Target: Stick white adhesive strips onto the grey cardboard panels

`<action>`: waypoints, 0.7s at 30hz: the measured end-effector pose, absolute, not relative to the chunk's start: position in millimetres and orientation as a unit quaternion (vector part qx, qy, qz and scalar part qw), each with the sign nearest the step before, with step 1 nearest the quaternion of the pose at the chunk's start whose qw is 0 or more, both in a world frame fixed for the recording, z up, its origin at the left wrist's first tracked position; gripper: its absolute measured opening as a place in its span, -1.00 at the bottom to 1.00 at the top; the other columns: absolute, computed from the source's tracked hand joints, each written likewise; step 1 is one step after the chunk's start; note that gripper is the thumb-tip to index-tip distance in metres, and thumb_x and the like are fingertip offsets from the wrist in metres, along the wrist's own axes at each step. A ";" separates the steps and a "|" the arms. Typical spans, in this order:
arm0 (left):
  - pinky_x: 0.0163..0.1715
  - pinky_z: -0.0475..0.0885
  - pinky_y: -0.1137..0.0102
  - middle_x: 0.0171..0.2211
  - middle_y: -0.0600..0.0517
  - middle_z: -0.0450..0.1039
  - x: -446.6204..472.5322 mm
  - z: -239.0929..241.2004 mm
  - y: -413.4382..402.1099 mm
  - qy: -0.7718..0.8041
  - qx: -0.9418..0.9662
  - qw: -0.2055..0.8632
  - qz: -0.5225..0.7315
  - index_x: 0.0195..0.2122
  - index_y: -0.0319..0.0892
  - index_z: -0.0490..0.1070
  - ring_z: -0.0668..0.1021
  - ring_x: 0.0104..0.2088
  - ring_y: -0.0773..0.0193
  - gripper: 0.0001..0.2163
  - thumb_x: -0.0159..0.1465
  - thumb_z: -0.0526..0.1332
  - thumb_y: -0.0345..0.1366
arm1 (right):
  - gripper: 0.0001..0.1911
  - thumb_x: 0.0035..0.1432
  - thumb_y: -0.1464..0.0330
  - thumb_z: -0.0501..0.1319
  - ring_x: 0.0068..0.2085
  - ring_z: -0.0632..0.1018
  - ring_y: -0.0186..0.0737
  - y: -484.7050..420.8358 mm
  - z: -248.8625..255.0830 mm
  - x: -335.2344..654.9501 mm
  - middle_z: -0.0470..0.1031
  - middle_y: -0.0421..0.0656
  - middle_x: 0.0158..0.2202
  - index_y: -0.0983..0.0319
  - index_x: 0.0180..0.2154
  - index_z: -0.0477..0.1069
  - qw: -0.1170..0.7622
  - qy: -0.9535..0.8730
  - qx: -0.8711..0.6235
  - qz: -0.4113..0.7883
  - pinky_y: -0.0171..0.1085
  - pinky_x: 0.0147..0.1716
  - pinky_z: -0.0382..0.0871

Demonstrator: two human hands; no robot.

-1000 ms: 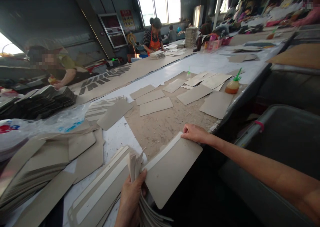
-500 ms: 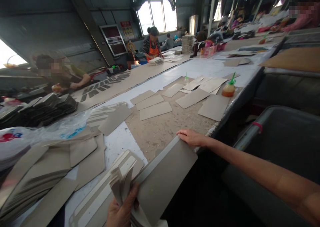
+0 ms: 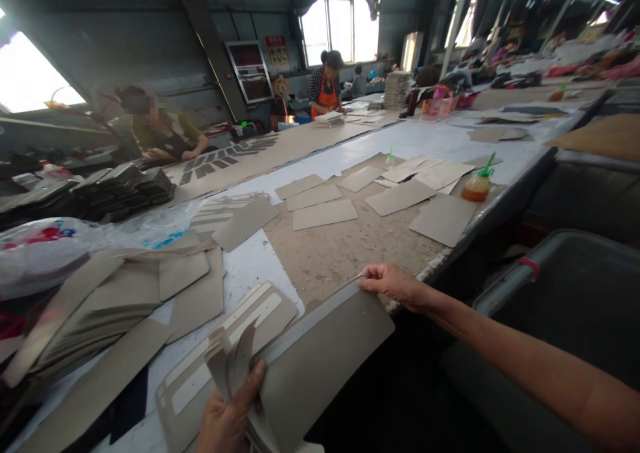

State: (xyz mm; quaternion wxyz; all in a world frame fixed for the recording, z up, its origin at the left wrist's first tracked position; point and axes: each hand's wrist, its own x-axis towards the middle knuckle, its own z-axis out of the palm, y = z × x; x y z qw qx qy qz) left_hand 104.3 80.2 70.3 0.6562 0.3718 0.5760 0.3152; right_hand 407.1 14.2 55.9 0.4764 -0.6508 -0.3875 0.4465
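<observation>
Left hand [image 3: 227, 416] at bottom edge, clamped on stack of grey cards [image 3: 240, 366], thumb pressed on top card [image 3: 320, 353]. Right hand [image 3: 393, 284] pinches that card's far corner, fingers curled over its edge; card tilts over table [image 3: 330, 256] edge. Loose card piles [image 3: 110, 306] left of the stack. Further out, single cards [image 3: 325, 213] laid flat on the table, glue bottle [image 3: 477, 186] near the right edge. Beyond: black stacks [image 3: 115, 193], a seated person [image 3: 160, 133], another in orange apron [image 3: 327, 90] at far end.
</observation>
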 end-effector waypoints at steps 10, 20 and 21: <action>-0.62 0.30 0.54 -0.65 0.19 0.32 86.5 70.2 71.3 0.505 0.333 0.714 0.353 -0.36 -0.21 0.38 0.34 -0.65 0.47 -0.69 -0.03 0.37 -0.15 | -0.64 -0.09 0.07 0.24 -0.47 0.31 -0.35 18.8 63.9 391.7 0.31 -0.27 -0.54 0.26 -0.48 0.32 0.450 -0.409 -0.676 0.415 -0.35 -0.45 0.16; -0.43 0.45 0.43 -0.51 0.02 0.50 64.7 61.6 70.8 0.516 0.298 0.695 0.403 -0.23 -0.26 0.43 0.51 -0.48 0.28 -0.60 -0.09 0.41 -0.23 | -0.63 -0.08 0.08 0.25 -0.49 0.26 -0.37 32.3 66.1 359.5 0.26 -0.30 -0.56 0.25 -0.50 0.28 0.441 -0.416 -0.660 0.443 -0.36 -0.47 0.10; -0.41 0.46 0.41 -0.50 0.01 0.51 61.8 60.9 71.4 0.522 0.295 0.689 0.407 -0.23 -0.26 0.43 0.53 -0.46 0.25 -0.60 -0.10 0.41 -0.23 | -0.64 -0.07 0.08 0.24 -0.49 0.25 -0.38 34.4 65.0 356.3 0.25 -0.30 -0.56 0.25 -0.50 0.28 0.439 -0.423 -0.659 0.441 -0.36 -0.47 0.09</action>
